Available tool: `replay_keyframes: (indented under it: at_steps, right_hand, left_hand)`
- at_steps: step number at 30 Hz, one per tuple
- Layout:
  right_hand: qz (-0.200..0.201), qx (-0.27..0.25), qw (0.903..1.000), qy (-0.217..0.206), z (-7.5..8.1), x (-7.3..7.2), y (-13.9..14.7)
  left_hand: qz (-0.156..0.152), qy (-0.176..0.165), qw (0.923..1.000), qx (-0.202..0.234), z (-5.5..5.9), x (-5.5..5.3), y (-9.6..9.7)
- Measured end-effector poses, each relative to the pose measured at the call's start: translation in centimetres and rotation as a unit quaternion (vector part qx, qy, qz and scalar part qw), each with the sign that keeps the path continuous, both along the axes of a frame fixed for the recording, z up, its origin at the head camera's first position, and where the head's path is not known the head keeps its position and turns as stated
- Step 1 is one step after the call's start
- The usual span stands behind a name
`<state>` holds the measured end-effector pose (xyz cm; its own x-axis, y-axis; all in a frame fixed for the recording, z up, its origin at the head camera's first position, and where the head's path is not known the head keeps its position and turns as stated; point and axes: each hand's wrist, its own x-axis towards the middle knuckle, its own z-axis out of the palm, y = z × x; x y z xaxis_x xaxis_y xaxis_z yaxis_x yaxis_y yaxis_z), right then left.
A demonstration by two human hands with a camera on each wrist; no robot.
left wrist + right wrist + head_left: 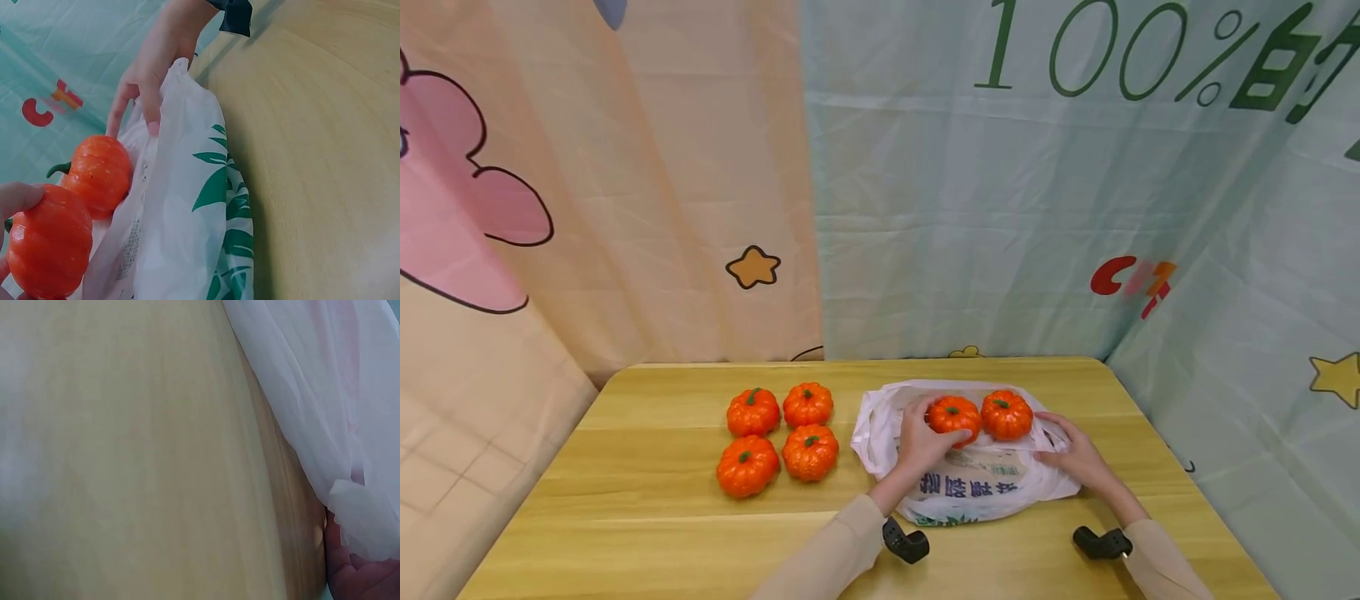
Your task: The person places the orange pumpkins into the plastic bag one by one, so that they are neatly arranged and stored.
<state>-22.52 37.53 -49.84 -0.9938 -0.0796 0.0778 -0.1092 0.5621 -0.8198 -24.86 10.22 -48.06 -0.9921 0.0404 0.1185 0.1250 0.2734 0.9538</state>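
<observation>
Head view: left hand [921, 439] has fingers clamped on a pumpkin [956, 417] at the white bag [973, 463]; right hand [1081, 458] touches the bag, fingers apart. Pumpkin likely light, stiff, slick: best gripped by ribbed sides.

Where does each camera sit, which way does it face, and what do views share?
Head: worn on the head, facing forward and down at the table, bag and pumpkins; left hand, right hand and sleeves show.
Left wrist: on that wrist, facing across the bag; left fingers hold one pumpkin at the left edge, the right hand at top.
Right wrist: on that wrist, facing table and bag; part of a hand shows lower right.
Head and left wrist share two pumpkins and both hands.
</observation>
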Motion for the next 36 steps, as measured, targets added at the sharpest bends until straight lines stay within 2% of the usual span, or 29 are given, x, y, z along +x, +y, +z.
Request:
replay_keyframes:
  at_steps: [11,20,24,28,36]
  right_hand:
    - [0.000,0.002,1.0000,-0.009,0.0,-0.1,-0.1]
    - [-0.002,0.003,1.0000,-0.009,0.0,-0.1,0.1]
    - [-0.004,0.003,0.9999,-0.009,-0.1,-0.1,0.0]
    - [-0.006,0.008,0.9999,-0.006,-0.1,0.0,0.1]
    - [-0.007,0.009,0.9998,-0.016,-0.1,-0.1,0.0]
  left_hand:
    - [0.016,-0.006,0.9997,-0.017,0.0,-0.6,0.5]
    - [0.001,0.002,0.9999,0.011,-0.5,-0.8,1.0]
    - [-0.011,0.016,0.9998,0.000,-0.7,-0.8,0.6]
    - [-0.027,0.011,0.9995,-0.012,-0.5,-0.7,0.2]
    - [-0.018,-0.003,0.9997,-0.014,-0.6,-0.9,0.2]
